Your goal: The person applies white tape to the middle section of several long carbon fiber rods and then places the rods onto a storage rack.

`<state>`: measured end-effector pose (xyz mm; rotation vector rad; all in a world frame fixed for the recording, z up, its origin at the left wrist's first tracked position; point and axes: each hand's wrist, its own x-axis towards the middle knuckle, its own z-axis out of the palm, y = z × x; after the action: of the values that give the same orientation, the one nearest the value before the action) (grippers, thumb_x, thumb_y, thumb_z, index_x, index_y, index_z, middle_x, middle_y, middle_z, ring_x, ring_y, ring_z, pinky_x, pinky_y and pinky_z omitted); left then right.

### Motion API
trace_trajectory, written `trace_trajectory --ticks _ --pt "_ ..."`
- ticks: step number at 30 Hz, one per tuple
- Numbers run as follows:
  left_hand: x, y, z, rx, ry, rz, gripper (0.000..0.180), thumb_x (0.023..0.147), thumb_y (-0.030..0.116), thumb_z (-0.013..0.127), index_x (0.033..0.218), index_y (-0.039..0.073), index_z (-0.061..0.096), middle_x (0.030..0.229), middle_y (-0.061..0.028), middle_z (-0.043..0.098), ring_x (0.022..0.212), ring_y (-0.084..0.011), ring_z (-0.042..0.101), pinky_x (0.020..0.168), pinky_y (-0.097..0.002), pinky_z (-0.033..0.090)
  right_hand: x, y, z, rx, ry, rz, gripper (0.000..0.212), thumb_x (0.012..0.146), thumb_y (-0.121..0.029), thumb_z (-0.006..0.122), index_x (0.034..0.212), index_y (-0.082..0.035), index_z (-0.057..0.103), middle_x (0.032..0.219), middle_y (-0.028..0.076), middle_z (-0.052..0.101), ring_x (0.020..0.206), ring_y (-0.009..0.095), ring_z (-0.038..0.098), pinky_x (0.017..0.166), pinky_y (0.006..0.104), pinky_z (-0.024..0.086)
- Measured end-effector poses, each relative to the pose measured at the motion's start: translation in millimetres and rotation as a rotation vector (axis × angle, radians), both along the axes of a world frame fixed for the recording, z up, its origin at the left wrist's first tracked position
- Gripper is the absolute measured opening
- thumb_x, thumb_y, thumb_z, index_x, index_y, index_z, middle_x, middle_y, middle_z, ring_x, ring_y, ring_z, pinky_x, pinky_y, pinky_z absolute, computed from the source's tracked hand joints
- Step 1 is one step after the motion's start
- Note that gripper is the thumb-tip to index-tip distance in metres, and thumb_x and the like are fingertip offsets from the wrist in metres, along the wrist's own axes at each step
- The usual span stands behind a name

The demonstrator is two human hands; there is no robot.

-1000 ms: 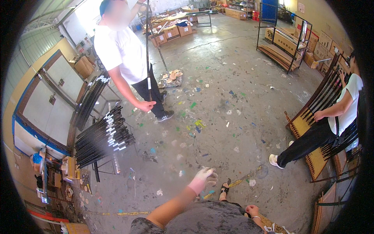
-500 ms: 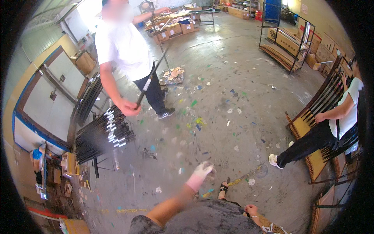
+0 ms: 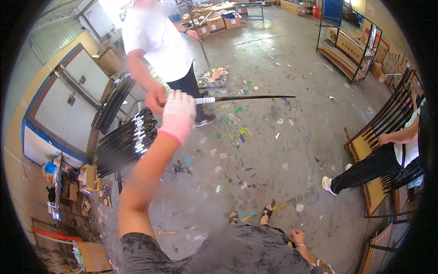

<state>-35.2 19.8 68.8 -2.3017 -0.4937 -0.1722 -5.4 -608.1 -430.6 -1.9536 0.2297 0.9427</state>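
Observation:
My left hand (image 3: pixel 179 114), in a white and pink glove, is raised in front of a person in a white shirt (image 3: pixel 157 45). Its fingers are bent round a long, thin black rod (image 3: pixel 253 97) with a white band, beside the handle end. That person's bare hand (image 3: pixel 156 98) is at the same end, just left of my glove. The rod points right, nearly level, its far part free in the air. Low in the picture, by my dark shirt, my bare right hand (image 3: pixel 297 237) has curled fingers and a bracelet at the wrist; nothing shows in it.
A bundle of black rods with white bands (image 3: pixel 130 141) rests on a stand at left, near grey doors (image 3: pixel 59 102). Another person (image 3: pixel 378 155) stands at right beside a slanted rack of dark rods (image 3: pixel 365 182). A metal shelf frame (image 3: pixel 349 50) stands farther back. Paint spots mark the floor.
My left hand has risen from low in the middle up and left to the rod and taken hold. The rod has swung from steeply upright to nearly level. My right hand has barely moved.

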Motion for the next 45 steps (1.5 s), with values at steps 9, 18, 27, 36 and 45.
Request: trace_trajectory --ticks 9,18,27,36,45 --pt "30.0 40.8 -14.5 -0.424 0.118 0.220 0.020 0.087 0.016 0.043 0.086 0.004 0.059 0.080 -0.0179 0.066 0.077 -0.0349 0.066 0.065 -0.0478 0.050 -29.0 7.2 26.3 -0.036 0.017 -0.146 0.017 0.081 -0.014 0.061 0.080 0.002 0.064 0.063 0.006 0.060 0.052 0.014 0.056 0.047 0.0274 0.045" --pt "37.1 10.6 -63.8 -0.874 0.002 -0.062 0.028 0.085 0.028 0.058 0.097 0.005 0.048 0.079 -0.0158 0.063 0.078 -0.0342 0.063 0.067 -0.0435 0.049 -10.0 5.9 20.7 -0.046 -0.248 -0.011 0.016 0.079 -0.013 0.063 0.081 0.003 0.063 0.066 0.005 0.061 0.055 0.013 0.056 0.052 0.0275 0.046" --pt "36.5 -122.1 -90.2 -2.733 -0.472 -0.289 0.035 0.092 0.034 0.053 0.101 0.000 0.050 0.062 -0.0029 0.046 0.042 -0.0116 0.042 0.038 -0.0232 0.033 90.5 207.3 310.0 0.310 -0.821 0.338 0.018 0.080 -0.009 0.061 0.096 0.000 0.061 0.092 0.011 0.061 0.086 0.019 0.058 0.069 0.0300 0.047" --pt "34.0 -183.8 -84.2 -3.038 -0.497 -0.453 0.045 0.089 0.048 0.052 0.093 0.004 0.047 0.058 -0.0011 0.044 0.037 -0.0101 0.037 0.032 -0.0235 0.028 96.0 303.5 461.5 0.562 -1.095 0.388 0.016 0.078 -0.005 0.063 0.093 -0.001 0.063 0.093 0.011 0.057 0.088 0.022 0.056 0.070 0.0304 0.045" --pt "32.1 -199.2 -77.7 -2.657 -0.709 -0.378 0.029 0.093 0.030 0.049 0.102 0.003 0.045 0.061 -0.0024 0.047 0.041 -0.0097 0.042 0.036 -0.0228 0.034 92.1 311.5 459.9 0.456 -1.214 0.372 0.007 0.074 -0.003 0.064 0.081 0.000 0.064 0.080 0.010 0.056 0.079 0.025 0.056 0.069 0.0317 0.045"
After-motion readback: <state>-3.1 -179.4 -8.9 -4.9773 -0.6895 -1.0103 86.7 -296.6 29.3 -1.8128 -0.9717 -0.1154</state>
